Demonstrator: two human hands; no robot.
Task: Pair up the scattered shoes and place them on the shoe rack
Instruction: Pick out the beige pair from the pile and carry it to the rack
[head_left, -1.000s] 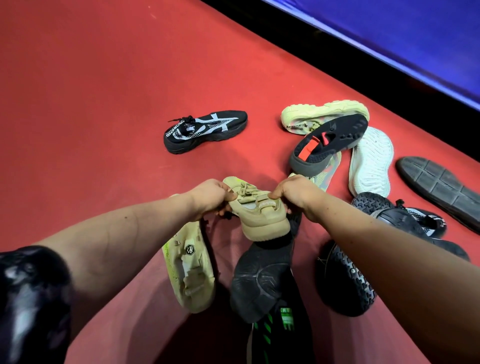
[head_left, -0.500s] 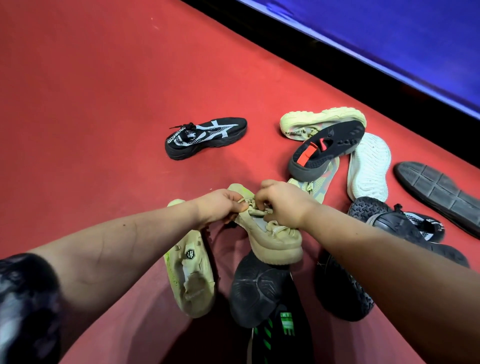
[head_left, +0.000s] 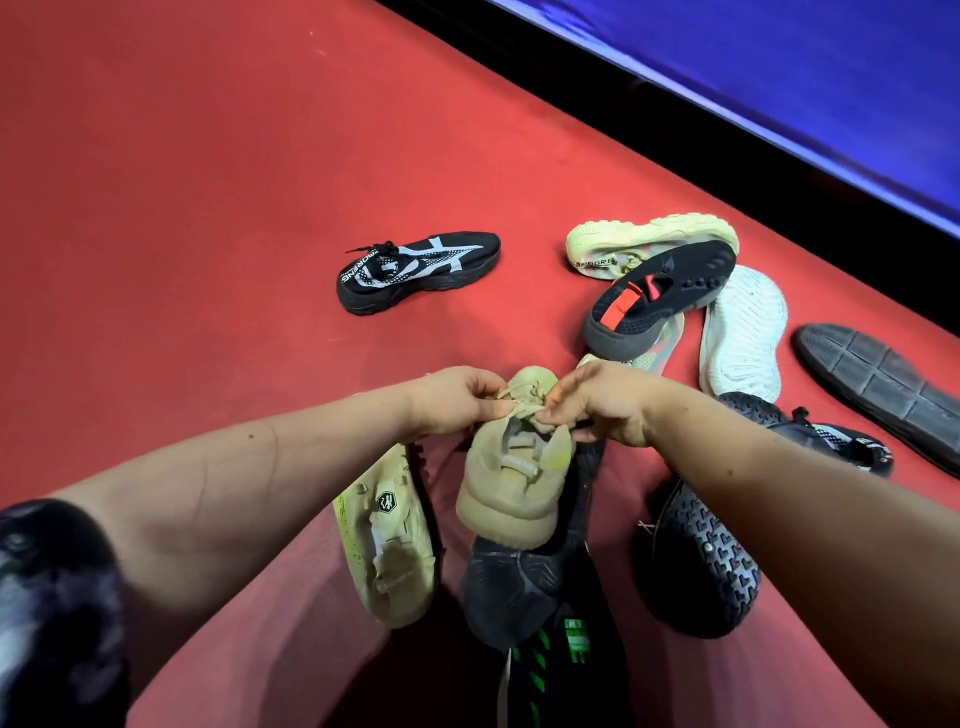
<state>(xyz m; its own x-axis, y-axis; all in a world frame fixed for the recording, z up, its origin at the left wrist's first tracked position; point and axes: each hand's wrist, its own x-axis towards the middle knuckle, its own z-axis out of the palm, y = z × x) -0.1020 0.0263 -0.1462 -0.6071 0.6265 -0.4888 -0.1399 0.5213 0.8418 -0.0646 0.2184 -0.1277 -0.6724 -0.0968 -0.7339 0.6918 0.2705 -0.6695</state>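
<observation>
Both our left hand (head_left: 457, 400) and right hand (head_left: 608, 408) pinch the laces (head_left: 524, 402) of the tan shoe (head_left: 511, 488), heel toward us, over the red floor (head_left: 208, 208). Our hands partly hide its toe. Its mate (head_left: 387, 540) lies just left; a black shoe (head_left: 514, 587) beneath is half covered.

Red carpet-like floor (head_left: 208, 182) fills most of the view; matte, faintly speckled. A black band (head_left: 675, 130) runs diagonally along its far edge, from top middle down to the right side. Beyond it, a glossy blue-purple panel (head_left: 831, 78) fills the top right corner, with a bright pale line along its lower edge. Even light, with darker soft shadow on the floor at bottom centre.
</observation>
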